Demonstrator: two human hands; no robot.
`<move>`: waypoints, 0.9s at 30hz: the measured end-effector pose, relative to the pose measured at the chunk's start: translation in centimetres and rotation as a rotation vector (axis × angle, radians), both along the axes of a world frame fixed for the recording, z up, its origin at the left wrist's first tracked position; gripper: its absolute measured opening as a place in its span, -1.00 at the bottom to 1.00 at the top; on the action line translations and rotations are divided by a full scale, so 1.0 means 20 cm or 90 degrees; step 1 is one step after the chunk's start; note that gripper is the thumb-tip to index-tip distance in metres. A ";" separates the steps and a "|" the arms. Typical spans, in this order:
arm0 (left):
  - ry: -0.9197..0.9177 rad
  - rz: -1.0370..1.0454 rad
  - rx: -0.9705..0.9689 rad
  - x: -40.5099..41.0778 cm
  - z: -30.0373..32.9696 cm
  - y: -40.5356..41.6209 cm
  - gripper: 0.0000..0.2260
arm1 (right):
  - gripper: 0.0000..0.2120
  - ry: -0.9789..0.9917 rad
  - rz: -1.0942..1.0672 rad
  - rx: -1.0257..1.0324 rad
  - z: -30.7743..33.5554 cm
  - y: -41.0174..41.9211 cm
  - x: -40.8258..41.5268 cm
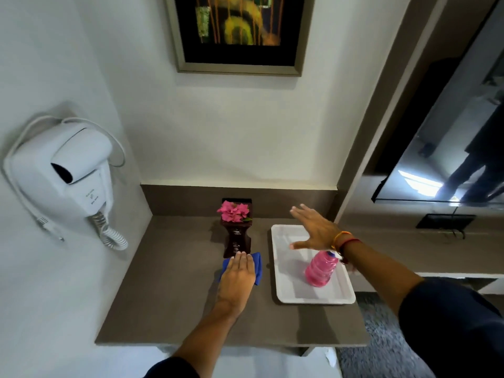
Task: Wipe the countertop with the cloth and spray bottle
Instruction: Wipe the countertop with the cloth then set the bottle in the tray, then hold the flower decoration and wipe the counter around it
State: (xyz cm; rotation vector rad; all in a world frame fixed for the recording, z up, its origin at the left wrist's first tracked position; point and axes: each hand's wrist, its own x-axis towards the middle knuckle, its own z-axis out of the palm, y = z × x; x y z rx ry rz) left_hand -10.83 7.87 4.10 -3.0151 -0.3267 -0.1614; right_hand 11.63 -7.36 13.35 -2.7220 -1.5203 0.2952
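My left hand (236, 274) lies flat on a blue cloth (257, 266), pressing it onto the grey-brown countertop (169, 290) just in front of a dark wooden vase. A pink bottle (319, 270) with a blue cap stands upright on a white tray (289, 285) at the right of the counter. My right hand (313, 230) hovers open above the tray's far end, fingers spread, holding nothing; its wrist passes just behind the bottle's cap.
A dark wooden vase (236, 238) with pink flowers (234, 211) stands at the counter's back middle. A white wall-mounted hair dryer (65, 175) with coiled cord hangs on the left wall. A framed picture (240, 34) hangs above. A dark screen (447, 148) is on the right.
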 end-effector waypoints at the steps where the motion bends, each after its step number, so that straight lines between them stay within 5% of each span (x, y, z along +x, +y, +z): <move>1: -0.007 0.004 -0.002 -0.01 -0.01 0.02 -0.44 | 0.02 0.004 0.022 -0.047 0.00 0.11 -0.02; 8: -0.034 0.064 -0.066 -0.13 -0.11 0.18 -0.47 | -0.09 0.025 -0.005 -0.118 0.00 0.66 -0.10; 18: 0.012 0.103 -0.109 -0.25 -0.26 0.34 -0.38 | -0.14 0.034 -0.012 -0.218 0.00 0.87 -0.04; 27: -0.015 0.066 -0.132 -0.14 -0.25 0.36 -0.45 | -0.18 0.099 -0.104 -0.138 -0.06 0.89 -0.04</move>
